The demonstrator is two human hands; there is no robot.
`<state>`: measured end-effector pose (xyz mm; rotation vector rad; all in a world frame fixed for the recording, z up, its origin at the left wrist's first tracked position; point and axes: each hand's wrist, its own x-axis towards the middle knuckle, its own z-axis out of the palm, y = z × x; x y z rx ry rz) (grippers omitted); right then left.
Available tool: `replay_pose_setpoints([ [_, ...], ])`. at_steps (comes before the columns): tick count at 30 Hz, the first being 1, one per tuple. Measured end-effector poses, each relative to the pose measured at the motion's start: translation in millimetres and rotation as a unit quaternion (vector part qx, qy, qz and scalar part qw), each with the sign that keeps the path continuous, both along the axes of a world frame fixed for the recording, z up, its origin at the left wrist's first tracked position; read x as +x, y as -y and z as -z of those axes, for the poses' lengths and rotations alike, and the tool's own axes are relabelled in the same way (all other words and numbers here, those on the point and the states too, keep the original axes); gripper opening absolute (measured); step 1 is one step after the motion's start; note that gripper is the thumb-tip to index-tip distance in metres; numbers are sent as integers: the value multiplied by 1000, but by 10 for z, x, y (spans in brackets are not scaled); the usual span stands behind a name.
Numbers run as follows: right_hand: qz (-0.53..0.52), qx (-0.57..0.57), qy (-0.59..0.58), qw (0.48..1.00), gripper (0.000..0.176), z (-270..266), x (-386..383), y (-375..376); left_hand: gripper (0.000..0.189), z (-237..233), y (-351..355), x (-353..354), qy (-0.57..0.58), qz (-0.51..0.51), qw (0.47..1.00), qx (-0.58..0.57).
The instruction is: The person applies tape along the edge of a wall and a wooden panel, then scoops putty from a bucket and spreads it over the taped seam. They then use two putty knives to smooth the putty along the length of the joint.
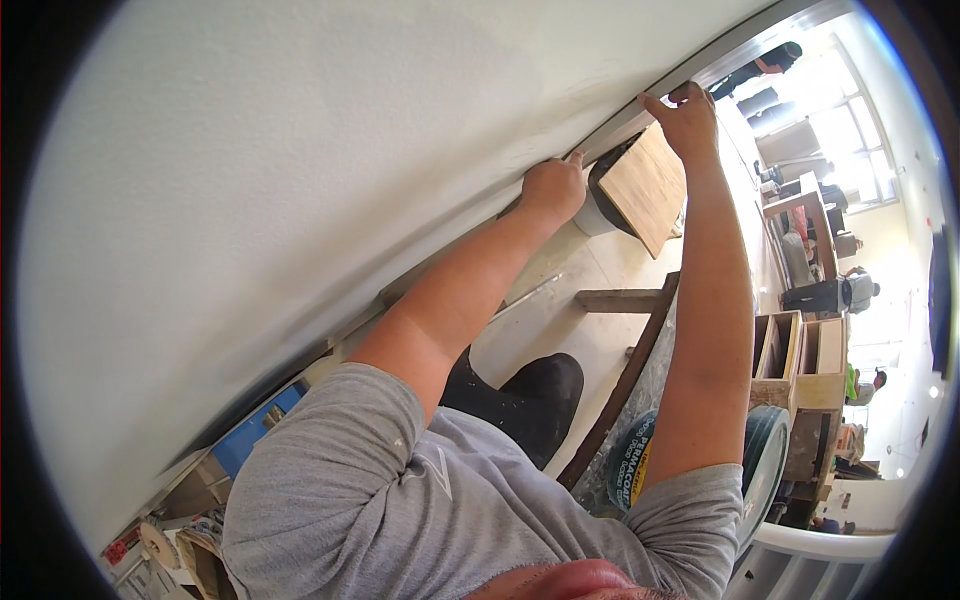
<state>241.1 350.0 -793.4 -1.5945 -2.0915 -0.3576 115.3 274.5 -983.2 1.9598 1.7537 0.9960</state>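
Trim (618, 127) edging white wall (300, 150): left hand (553, 187), right hand (685, 120), fingers curled onto it, workshop beyond

Wall panel (300, 150): plain white. Edge strip (640, 112): grey. T-shirt (350, 490): mottled grey. Board (645, 185): pale tan, wood-grained. Boots (535, 395): black. Box (255, 428): blue. Bucket (765, 450): black, yellow label.

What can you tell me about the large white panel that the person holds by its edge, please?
The white panel is large, flat and matt, with a plaster-like face that fills the upper left of the view. Its one visible edge, a thin grey strip, runs slantwise from top right to lower left. The left hand grips that edge with curled fingers; the right hand hooks over it farther along.
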Motion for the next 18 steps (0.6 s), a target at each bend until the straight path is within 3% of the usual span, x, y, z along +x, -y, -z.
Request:
replay_pose_setpoints([
  [8,-21,3,-19,1000,59,175,22,-20,51,-2,-19,4,9,2,1000,-4],
  [12,46,-70,-33,996,60,438,-77,72,53,58,-34,9,12,-3,1000,10],
  [18,28,-49,-49,997,50,866,-46,92,56,13,27,-39,9,12,1000,-20],
])
